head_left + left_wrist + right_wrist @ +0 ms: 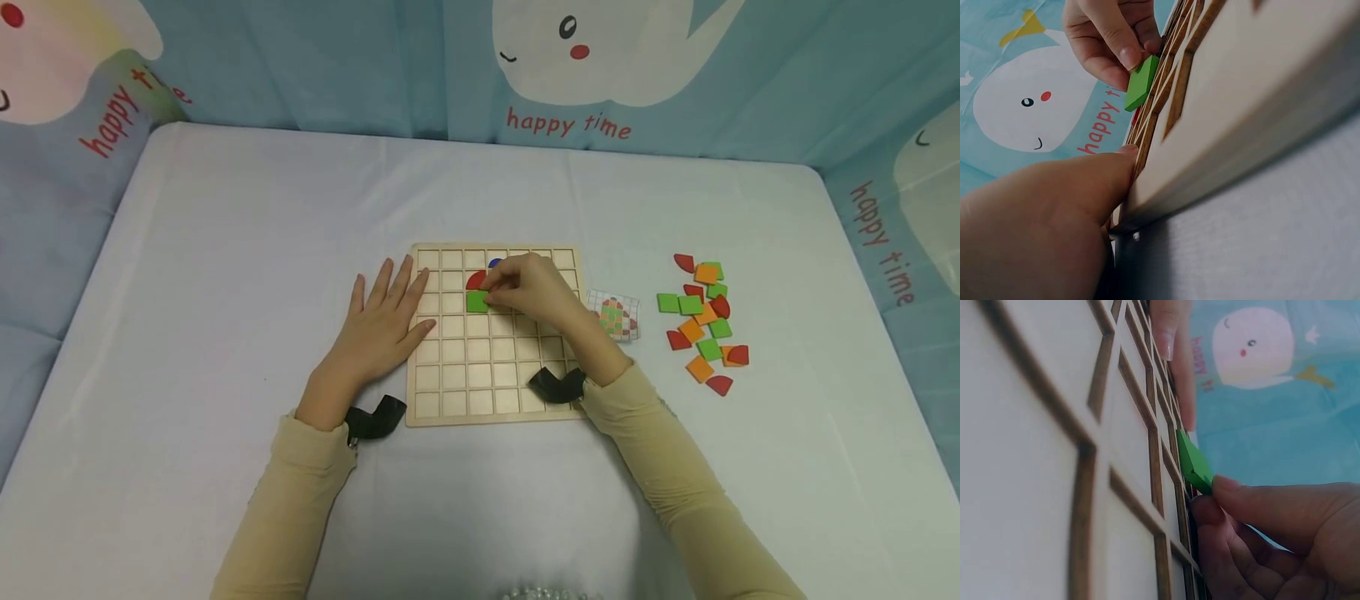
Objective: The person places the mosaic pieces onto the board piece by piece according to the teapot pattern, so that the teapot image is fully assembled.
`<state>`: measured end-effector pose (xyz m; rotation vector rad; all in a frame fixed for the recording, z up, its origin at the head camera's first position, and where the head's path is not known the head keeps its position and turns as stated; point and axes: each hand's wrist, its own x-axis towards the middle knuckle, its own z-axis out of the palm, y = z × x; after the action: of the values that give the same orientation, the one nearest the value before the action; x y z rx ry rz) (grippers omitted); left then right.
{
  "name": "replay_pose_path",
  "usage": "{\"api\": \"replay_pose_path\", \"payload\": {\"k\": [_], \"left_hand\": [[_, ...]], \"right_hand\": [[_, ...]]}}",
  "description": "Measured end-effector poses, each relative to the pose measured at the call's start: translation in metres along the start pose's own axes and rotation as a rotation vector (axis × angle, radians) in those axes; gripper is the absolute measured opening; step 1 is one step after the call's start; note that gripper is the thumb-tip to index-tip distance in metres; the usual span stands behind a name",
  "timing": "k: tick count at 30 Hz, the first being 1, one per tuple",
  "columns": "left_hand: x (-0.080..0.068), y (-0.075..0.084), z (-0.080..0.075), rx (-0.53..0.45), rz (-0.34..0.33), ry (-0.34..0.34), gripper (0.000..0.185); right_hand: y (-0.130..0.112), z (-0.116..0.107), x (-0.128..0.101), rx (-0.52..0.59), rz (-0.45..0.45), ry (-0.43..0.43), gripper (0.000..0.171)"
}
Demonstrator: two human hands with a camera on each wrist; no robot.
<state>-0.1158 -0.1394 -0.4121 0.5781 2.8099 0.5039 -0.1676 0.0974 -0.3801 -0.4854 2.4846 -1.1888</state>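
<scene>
Right hand: the right hand reaches over the upper middle of the wooden grid board, fingers curled, thumb and fingertips pinching a green square tile.
Green tile: it sits tilted at a cell in the third row, one edge raised off the board, just below a red quarter-round piece; a blue piece shows just above the knuckles.
Left hand: the left hand lies flat, fingers straight and spread, fingertips on the board's left edge.
Open room: most grid cells are bare; the white table is bare to the left.
Loose tiles: the pile of coloured tiles lies well right of the board, a pattern card between.
Wrist views: the left wrist view shows the green tile tipped up under the fingertips; the right wrist view shows the pinch on the tile from below.
</scene>
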Motion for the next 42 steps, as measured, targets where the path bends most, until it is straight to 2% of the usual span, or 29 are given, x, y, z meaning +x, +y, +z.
{"api": "replay_pose_path", "payload": {"k": [12, 18, 23, 36, 42], "left_hand": [[0.002, 0.0, -0.001, 0.007, -0.001, -0.013, 0.069], [0.002, 0.0, 0.0, 0.003, -0.003, -0.01, 0.069], [0.001, 0.0, 0.0, -0.003, -0.001, -0.01, 0.069], [0.001, -0.002, 0.001, -0.005, 0.008, -0.002, 0.07], [0.001, -0.001, 0.001, -0.004, 0.005, -0.009, 0.069]], "right_hand": [[0.0, -0.003, 0.0, 0.011, -0.005, 0.014, 0.011], [0.006, -0.012, -0.004, 0.026, 0.003, 0.026, 0.011], [0.018, -0.029, -0.015, 0.033, 0.028, 0.076, 0.01], [0.056, -0.083, -0.061, 0.027, 0.194, 0.273, 0.018], [0.07, -0.106, -0.085, 0.011, 0.27, 0.326, 0.024]]}}
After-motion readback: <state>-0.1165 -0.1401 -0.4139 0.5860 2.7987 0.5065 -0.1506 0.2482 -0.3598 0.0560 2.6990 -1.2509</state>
